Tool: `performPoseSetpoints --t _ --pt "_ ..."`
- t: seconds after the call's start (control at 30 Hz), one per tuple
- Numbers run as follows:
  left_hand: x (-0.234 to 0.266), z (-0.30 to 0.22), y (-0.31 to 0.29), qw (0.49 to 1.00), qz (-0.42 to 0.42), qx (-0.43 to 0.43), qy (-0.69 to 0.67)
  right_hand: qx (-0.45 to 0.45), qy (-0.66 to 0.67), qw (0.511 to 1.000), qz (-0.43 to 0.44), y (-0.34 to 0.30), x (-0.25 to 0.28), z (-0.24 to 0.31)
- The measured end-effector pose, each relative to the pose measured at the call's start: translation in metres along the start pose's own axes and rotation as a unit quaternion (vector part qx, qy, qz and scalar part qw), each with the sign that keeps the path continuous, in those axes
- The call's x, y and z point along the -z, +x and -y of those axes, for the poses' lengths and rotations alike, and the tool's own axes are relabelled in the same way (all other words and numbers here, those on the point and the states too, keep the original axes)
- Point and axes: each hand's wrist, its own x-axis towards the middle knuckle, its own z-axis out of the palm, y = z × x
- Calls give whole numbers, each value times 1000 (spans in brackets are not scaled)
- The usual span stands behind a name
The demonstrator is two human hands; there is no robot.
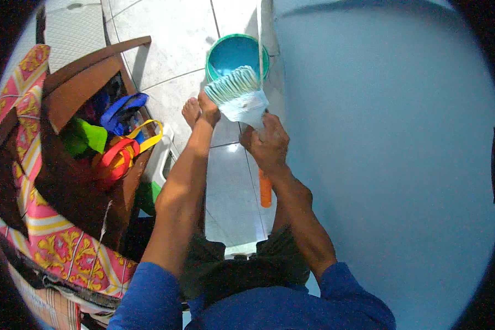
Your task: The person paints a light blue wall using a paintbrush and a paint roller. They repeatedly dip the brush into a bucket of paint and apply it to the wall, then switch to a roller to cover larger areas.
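My right hand grips a wide paintbrush by its neck, with the orange handle sticking down below the fist. The bristles point up and left and are coated in pale blue paint. My left hand touches the left end of the bristles with its fingertips. Just beyond the brush stands a green bucket holding blue paint. A pale blue painted wall fills the right side, close to the brush.
A brown wooden cabinet stands at the left, holding blue, green, red and yellow bags. A patterned pink and yellow cloth lies at the far left. My bare foot rests on the grey floor tiles.
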Motion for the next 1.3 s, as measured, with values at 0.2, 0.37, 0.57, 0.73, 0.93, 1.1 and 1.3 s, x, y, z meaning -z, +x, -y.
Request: performPoseSetpoints --t 0.2,0.37,0.57,0.73,0.93,1.1,1.3 --pt "-43 -65 -46 992 89 12 -88 -35 4 999 32 23 83 45" --pt "-59 -125 -100 988 102 -18 -118 -17 40 999 30 41 134 93" --pt "-60 -201 -201 980 105 -99 -137 10 4 1000 7 62 193 174" --pt "-61 -314 -319 988 64 -71 -122 32 88 994 -51 111 224 240" --pt "-60 -427 -374 971 128 -138 -150 43 86 991 -97 194 262 326" --pt "-63 -534 -373 961 142 -160 -172 82 106 982 -131 287 284 383" --pt "-80 -676 -354 955 140 -181 -190 102 169 974 -113 439 296 423"
